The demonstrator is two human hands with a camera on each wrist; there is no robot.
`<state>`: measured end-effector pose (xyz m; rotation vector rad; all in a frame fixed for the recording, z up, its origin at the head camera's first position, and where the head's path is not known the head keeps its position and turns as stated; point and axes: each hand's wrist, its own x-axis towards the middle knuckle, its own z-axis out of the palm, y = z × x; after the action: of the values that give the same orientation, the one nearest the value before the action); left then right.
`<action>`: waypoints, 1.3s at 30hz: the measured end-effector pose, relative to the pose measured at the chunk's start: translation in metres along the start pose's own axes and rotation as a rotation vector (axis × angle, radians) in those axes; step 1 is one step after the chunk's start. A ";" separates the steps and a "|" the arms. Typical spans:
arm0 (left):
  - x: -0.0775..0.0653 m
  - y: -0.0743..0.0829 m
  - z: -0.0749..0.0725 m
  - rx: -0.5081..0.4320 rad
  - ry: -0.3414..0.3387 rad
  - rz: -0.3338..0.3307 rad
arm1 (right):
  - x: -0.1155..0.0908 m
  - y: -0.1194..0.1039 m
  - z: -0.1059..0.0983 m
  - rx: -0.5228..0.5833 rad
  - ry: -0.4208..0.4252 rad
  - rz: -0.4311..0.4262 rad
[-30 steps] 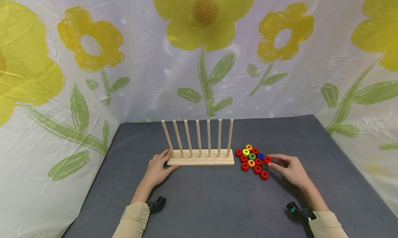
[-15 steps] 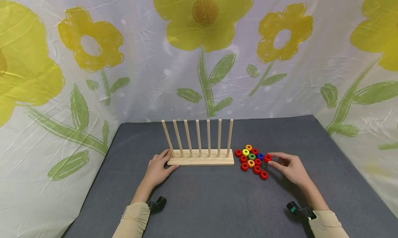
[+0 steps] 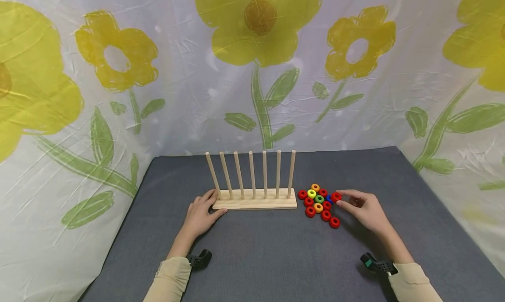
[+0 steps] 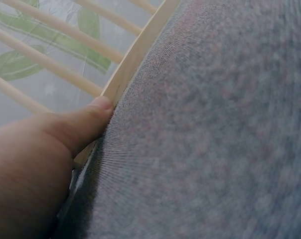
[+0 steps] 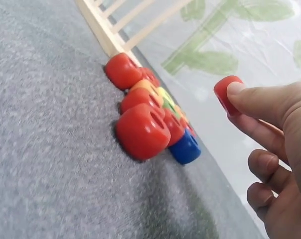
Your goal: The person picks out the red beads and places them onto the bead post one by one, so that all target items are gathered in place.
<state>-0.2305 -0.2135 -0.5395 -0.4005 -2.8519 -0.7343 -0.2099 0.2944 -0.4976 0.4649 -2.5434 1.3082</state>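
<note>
A red bead [image 5: 227,94] is pinched between the thumb and index finger of my right hand [image 3: 364,207], lifted off the table in the right wrist view. Its other fingers curl loosely below. Just left of it lies a cluster of beads, with several red beads [image 5: 143,132], a blue bead [image 5: 185,148], a green bead [image 3: 319,199], a yellow bead [image 3: 311,193] and orange beads [image 3: 318,207]. My left hand [image 3: 201,216] grips the left end of a wooden peg rack [image 3: 256,203], thumb on the front edge and fingers around the end. Bare upright pegs [image 3: 251,175] stand along the rack.
A dark grey cloth [image 3: 268,254] covers the table. Behind it hangs a pale backdrop [image 3: 177,74] printed with yellow flowers. Black wrist straps [image 3: 199,259] sit by both beige sleeves.
My right hand has raised the red bead from the cluster's right edge and moved slightly left, so it now partly covers the blue bead. The left hand stays on the rack.
</note>
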 end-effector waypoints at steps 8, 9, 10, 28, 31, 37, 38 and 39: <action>-0.001 0.001 0.000 -0.011 -0.013 -0.047 | 0.006 -0.005 0.003 -0.012 0.011 0.026; -0.001 0.002 -0.001 -0.012 -0.015 -0.051 | 0.007 -0.007 0.003 -0.013 0.014 0.028; -0.001 0.002 -0.001 -0.010 -0.015 -0.052 | 0.008 -0.010 0.003 -0.012 0.016 0.030; 0.001 0.003 -0.001 -0.011 -0.027 -0.069 | 0.017 -0.064 -0.004 0.037 -0.008 0.027; 0.001 0.002 -0.001 -0.012 -0.027 -0.069 | 0.019 -0.064 -0.004 0.030 -0.011 0.026; 0.002 0.001 0.000 -0.011 -0.030 -0.070 | 0.024 -0.046 0.001 0.039 0.002 0.007; 0.001 0.001 0.000 -0.011 -0.033 -0.071 | 0.025 -0.042 0.002 0.037 0.006 0.007; 0.001 0.001 0.000 -0.012 -0.034 -0.073 | 0.026 -0.037 0.003 0.034 0.010 0.010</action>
<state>-0.2312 -0.2124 -0.5384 -0.3155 -2.9087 -0.7646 -0.2192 0.2668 -0.4626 0.4521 -2.5225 1.3553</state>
